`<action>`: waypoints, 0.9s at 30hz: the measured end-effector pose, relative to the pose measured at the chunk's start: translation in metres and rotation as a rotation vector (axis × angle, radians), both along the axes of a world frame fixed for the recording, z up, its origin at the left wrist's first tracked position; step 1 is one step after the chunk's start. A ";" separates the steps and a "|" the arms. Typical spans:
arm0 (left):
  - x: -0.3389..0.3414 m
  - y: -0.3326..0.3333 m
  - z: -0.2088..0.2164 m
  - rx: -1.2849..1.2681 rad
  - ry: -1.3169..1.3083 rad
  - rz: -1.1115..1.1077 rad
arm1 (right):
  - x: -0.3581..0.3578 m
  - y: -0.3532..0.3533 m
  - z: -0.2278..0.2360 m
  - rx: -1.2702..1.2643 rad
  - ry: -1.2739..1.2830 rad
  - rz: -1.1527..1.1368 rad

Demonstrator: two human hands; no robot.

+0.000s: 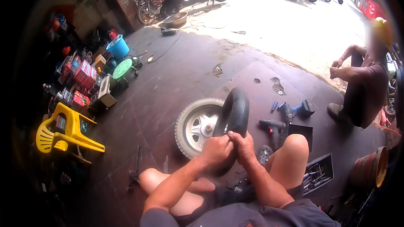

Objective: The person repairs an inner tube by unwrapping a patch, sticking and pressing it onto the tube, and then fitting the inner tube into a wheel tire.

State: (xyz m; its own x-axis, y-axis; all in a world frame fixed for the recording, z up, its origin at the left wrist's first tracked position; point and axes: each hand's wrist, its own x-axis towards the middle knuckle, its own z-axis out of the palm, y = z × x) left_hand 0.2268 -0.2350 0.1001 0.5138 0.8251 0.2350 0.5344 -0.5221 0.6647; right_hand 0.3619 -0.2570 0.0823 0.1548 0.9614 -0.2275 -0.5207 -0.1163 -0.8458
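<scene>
A black rubber inner tube (236, 111) stands upright in front of me, partly inflated in look. My left hand (216, 150) is closed at its near side, and my right hand (244, 146) grips it right beside, the two hands touching. What lies between the fingertips is too small to make out. Just beyond, to the left, a wheel (194, 128) with a silver spoked rim and a treaded tyre lies on the floor; the tube hides its right part.
To the right lie a blue cordless impact wrench (294, 110), a dark power drill (273, 128) and a tool tray (317, 174). A person (365, 75) sits at far right. At left are a yellow plastic chair (69, 128), a green stool (122, 69) and a blue bucket (118, 48).
</scene>
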 end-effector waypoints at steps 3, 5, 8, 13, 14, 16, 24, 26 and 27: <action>-0.001 -0.013 -0.002 -0.022 -0.118 -0.035 | -0.006 -0.016 0.004 -0.018 0.077 -0.059; 0.008 -0.012 -0.012 -0.045 -0.180 -0.041 | -0.004 -0.015 -0.004 -0.021 0.119 -0.113; 0.035 0.016 -0.040 0.030 -0.283 -0.013 | 0.019 0.016 -0.026 -0.030 0.125 -0.126; 0.053 0.052 -0.098 0.070 -0.228 -0.003 | 0.046 0.053 -0.094 -0.025 0.179 -0.079; 0.054 0.055 -0.098 -0.077 -0.185 0.033 | 0.054 0.061 -0.098 -0.047 0.184 -0.065; 0.056 0.056 -0.116 -0.293 -0.303 0.032 | 0.069 0.068 -0.115 -0.052 0.279 -0.064; 0.047 0.031 -0.129 -0.395 -0.507 0.164 | 0.061 0.055 -0.124 -0.115 0.248 -0.001; 0.050 0.035 -0.127 -0.501 -0.621 0.177 | 0.059 0.053 -0.113 -0.084 0.259 0.028; 0.048 0.038 -0.124 -0.500 -0.623 0.180 | 0.058 0.054 -0.114 -0.075 0.228 0.067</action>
